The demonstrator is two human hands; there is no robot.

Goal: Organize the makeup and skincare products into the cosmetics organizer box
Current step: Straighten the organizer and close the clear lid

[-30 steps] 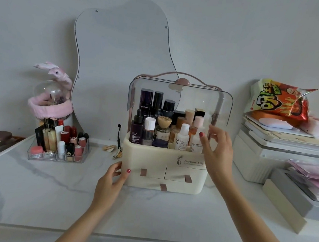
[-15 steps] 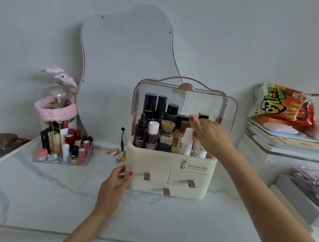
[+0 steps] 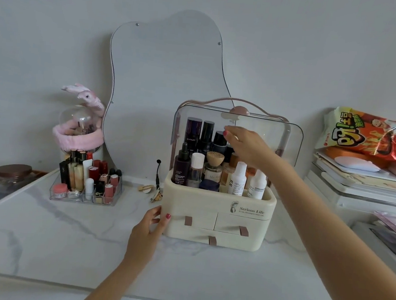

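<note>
My right hand has risen from the front bottles to the rear row inside the cream plastic organizer box on the white marble counter, fingers loosely spread and empty, while my left hand braces its corner, open; next, I judge, straightening a rear bottle.

A wavy-edged mirror leans against the grey wall at the back of the marble-patterned bench. To its left, a clear glass dome wears a pink headband with a bunny on top. Far left sits a brown-lidded jar. On the right, an orange snack bag lies atop stacked white boxes.
</note>
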